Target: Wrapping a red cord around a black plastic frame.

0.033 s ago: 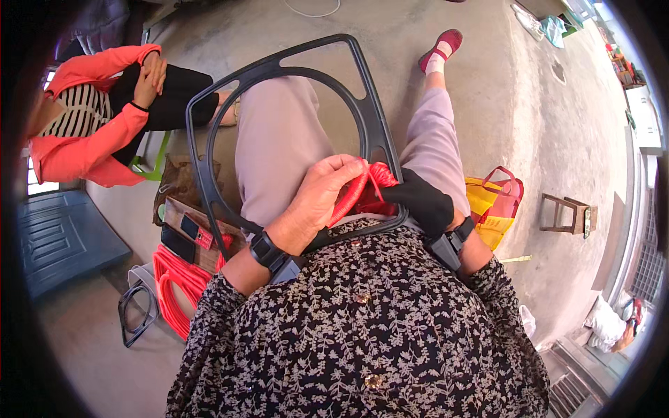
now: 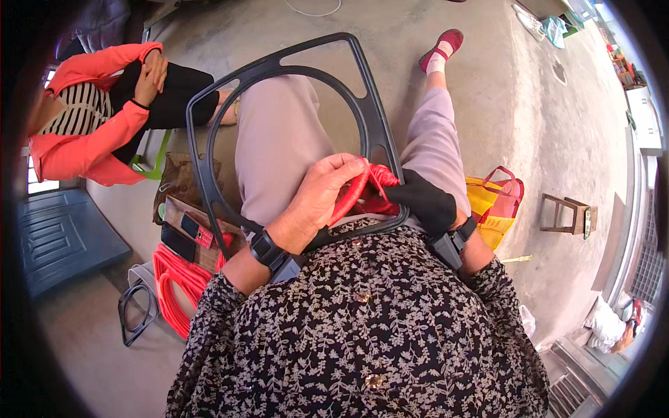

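Note:
A black chair-seat-like frame [image 2: 364,104] with a large round opening rests upright across my lap. Glossy red cord [image 2: 348,200] is wound tightly round the near part of its ring. My bare left hand [image 2: 320,191] pinches the wound cord between thumb and fingers, inside the opening. My right hand [image 2: 424,203], in a black glove, is closed at a bunched hank of red cord [image 2: 383,175] by the frame's right bar. A strand runs between the two hands. The right fingertips are partly hidden behind the frame and the cord.
To my left sits a person [image 2: 90,132] with clasped hands. Near my left side are a wooden tray [image 2: 182,212] with phones, coils of red cord [image 2: 174,289] and another black frame [image 2: 127,317]. On the right stand a yellow-and-red bag [image 2: 496,205] and a small wooden stool [image 2: 568,214].
My right hand and the hank of cord have shifted very slightly. My left hand keeps its place on the wound ring.

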A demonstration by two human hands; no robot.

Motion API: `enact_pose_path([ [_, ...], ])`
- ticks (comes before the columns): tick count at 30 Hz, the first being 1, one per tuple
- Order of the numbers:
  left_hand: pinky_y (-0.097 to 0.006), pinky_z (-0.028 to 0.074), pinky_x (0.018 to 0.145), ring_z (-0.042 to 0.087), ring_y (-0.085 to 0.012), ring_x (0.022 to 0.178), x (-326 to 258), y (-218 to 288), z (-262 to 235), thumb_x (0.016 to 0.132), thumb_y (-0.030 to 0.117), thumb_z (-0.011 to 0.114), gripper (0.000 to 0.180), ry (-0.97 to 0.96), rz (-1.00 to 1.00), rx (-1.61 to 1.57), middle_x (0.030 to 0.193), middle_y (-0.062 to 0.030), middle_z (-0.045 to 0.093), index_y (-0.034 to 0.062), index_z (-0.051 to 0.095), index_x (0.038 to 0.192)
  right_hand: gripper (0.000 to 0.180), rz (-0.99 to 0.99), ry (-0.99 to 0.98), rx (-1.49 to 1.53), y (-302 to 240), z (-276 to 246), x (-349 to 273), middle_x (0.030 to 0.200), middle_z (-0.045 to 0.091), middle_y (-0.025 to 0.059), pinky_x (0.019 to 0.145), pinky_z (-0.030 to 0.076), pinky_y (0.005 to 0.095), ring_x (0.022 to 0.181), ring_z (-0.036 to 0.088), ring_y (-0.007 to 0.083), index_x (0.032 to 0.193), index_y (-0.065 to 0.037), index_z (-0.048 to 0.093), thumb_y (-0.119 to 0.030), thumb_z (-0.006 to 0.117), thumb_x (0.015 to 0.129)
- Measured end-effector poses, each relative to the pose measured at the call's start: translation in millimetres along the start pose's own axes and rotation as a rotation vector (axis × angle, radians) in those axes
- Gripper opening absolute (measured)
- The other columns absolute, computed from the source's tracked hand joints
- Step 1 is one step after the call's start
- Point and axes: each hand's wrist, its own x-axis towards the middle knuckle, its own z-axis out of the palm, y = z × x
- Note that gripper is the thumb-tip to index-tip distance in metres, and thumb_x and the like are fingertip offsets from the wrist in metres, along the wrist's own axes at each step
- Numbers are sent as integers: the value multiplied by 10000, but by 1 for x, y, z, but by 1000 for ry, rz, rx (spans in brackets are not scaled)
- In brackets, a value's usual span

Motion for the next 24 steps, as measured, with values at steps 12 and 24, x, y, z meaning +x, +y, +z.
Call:
enact_pose_path([
  [12,-254,515,560,607,-149,629,0,15,-2,867,181,586,151,-18,-80,31,763,-82,624,30,584,866,380,-500,395,630,44,-124,-38,1006,578,116,891,424,374,944,554,239,1150,8,493,-264,508,884],
  [24,-272,517,544,612,-178,630,1,20,2,868,199,576,163,-25,-68,-46,776,-110,617,42,550,899,433,-437,846,533,54,-188,-72,756,565,41,626,483,295,669,564,163,1123,-36,531,-369,586,852],
])
